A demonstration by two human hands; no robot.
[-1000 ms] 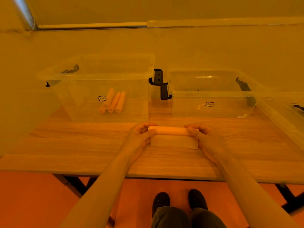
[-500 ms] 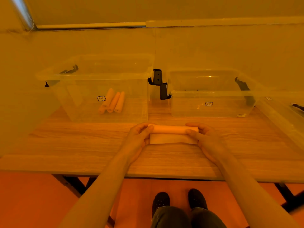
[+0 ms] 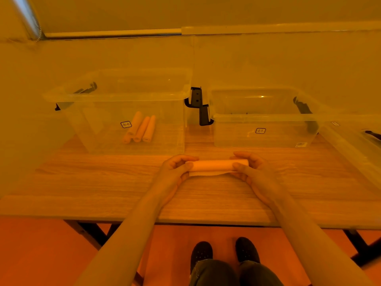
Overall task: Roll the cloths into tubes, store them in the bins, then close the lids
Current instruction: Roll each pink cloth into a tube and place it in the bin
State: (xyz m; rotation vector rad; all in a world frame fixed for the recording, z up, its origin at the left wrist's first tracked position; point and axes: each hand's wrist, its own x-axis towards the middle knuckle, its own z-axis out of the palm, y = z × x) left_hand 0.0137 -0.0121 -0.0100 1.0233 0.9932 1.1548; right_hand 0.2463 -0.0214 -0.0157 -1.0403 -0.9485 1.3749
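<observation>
A pale cloth [image 3: 216, 165], almost wholly rolled into a tube, lies across the wooden table in front of me, with only a thin strip still flat below the roll. My left hand [image 3: 176, 172] grips the tube's left end, fingers curled over it. My right hand [image 3: 250, 171] grips the right end the same way. Behind, on the left, a large clear bin [image 3: 86, 96] stands with no lid on and holds three rolled cloths [image 3: 141, 127]. A smaller clear bin [image 3: 268, 117] stands on the right, also without a lid on.
A clear lid [image 3: 354, 141] leans at the table's right edge, and another clear sheet rises at the far left. Black latches [image 3: 199, 104] hang between the two bins. The table's front edge [image 3: 185, 219] is close to my legs.
Both hands have rolled the cloth further away from me. The flat part below the roll has shrunk from a wide band to a thin strip.
</observation>
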